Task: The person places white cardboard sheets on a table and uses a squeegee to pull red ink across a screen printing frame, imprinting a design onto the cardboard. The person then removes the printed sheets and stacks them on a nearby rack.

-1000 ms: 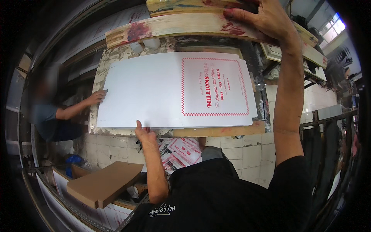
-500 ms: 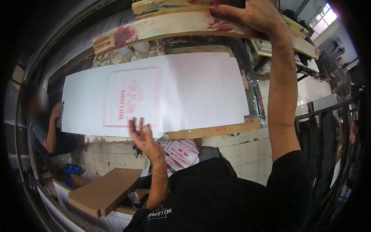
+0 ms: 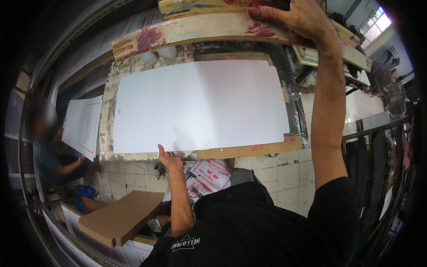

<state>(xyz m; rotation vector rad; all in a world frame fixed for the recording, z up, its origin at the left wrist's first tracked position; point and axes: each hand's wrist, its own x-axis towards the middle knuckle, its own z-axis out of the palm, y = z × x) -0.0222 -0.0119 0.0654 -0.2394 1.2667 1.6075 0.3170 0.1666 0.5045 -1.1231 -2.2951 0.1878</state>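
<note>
My right hand (image 3: 304, 20) is closed round the edge of a paint-stained wooden frame (image 3: 200, 27) held up at the far side, its thumb on the near face. Below the frame a blank white cardboard sheet (image 3: 240, 104) lies flat on the worktable (image 3: 104, 138). My left hand (image 3: 171, 161) is at the sheet's near edge with its fingers apart and nothing in them; whether it touches the edge I cannot tell. At the left a co-worker's hand (image 3: 81, 159) holds a white sheet with red print (image 3: 79, 122), tilted beside the table.
Brown cardboard (image 3: 122, 216) rests over a rack at the lower left. A red-printed white bag (image 3: 207, 175) is between the table and me. Black metal racks (image 3: 378, 164) stand at the right. Printed sheets (image 3: 120, 35) lie on shelving at the far left.
The printed sheet has gone left off the table into the co-worker's hands, uncovering a blank one. My left hand has dropped slightly toward me. My right hand still holds the frame.
</note>
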